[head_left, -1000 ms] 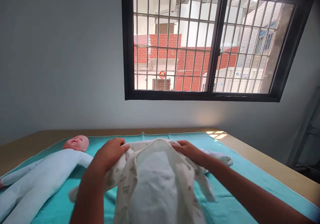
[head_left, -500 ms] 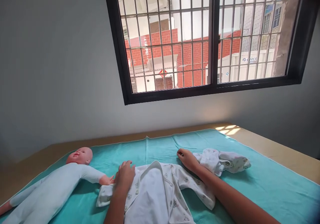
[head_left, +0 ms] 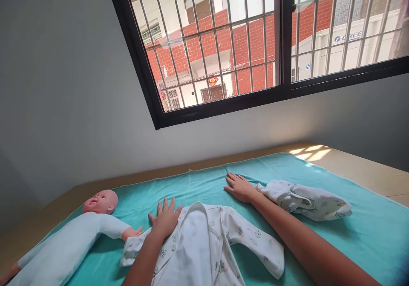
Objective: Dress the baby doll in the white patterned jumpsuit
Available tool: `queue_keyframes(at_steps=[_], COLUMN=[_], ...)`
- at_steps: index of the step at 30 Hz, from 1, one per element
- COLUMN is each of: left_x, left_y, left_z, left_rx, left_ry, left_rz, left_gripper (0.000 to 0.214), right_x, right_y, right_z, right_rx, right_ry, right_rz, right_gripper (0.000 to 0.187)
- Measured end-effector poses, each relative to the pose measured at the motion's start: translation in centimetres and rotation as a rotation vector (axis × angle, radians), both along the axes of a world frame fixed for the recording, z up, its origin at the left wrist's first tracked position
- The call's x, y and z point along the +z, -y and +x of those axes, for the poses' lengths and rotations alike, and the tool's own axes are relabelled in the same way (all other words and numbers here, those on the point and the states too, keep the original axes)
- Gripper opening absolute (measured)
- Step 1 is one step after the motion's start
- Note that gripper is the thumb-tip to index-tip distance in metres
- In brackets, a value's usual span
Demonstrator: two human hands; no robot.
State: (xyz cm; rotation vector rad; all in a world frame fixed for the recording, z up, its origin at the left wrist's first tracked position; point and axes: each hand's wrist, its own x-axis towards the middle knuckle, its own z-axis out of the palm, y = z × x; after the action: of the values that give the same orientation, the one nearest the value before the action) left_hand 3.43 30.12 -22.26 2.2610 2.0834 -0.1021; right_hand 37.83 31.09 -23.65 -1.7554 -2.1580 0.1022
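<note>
A white baby shirt point(head_left: 238, 230) with small animal prints lies spread open, its plain white inside showing at the middle. My left hand point(head_left: 165, 218) rests with spread fingers at its left shoulder, partly on the cloth, and my forearm crosses the left sleeve. Flat on the turquoise sheet point(head_left: 204, 188), beyond the shirt, lies my right hand point(head_left: 239, 187), fingers stretched out and holding nothing. Beside my right wrist is a bunched white printed baby garment point(head_left: 315, 200). A baby doll point(head_left: 73, 243) with a white cloth body lies on its back at the left, its hand near the left sleeve.
The sheet covers most of a wooden surface point(head_left: 361, 166), whose bare edge shows at the back and right. Behind it stands a grey wall point(head_left: 79, 85) with a barred, black-framed window point(head_left: 220, 102). Sunlight falls on the far right corner.
My right hand has opened from curled fingers to lying flat on the sheet. My left hand's fingers have spread. The view has tilted and moved slightly; the shirt's right sleeve lies straighter.
</note>
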Motion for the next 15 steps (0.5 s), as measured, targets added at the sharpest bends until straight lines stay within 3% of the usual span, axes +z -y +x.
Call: queue_keyframes(at_steps=[6, 11, 15], left_x=[-0.5, -1.5, -1.7], left_y=[-4.4, -8.0, -9.3], left_z=[2.8, 3.9, 4.0], left_rx=[-0.188, -0.182, -0.169], left_ry=[0.007, 0.041, 0.075], left_rz=[0.055, 0.070, 0.109], left_gripper=[0.063, 0.066, 0.065], right_x=[0.0, -0.5, -0.1], right_y=[-1.7, -3.1, -3.8], right_z=[0.4, 0.8, 0.8], right_rx=[0.068, 0.052, 0.029], right_ry=[0.080, 0.116, 0.127], right_rz=[0.056, 0.019, 0.079], right_gripper=[0.058, 0.065, 0.051])
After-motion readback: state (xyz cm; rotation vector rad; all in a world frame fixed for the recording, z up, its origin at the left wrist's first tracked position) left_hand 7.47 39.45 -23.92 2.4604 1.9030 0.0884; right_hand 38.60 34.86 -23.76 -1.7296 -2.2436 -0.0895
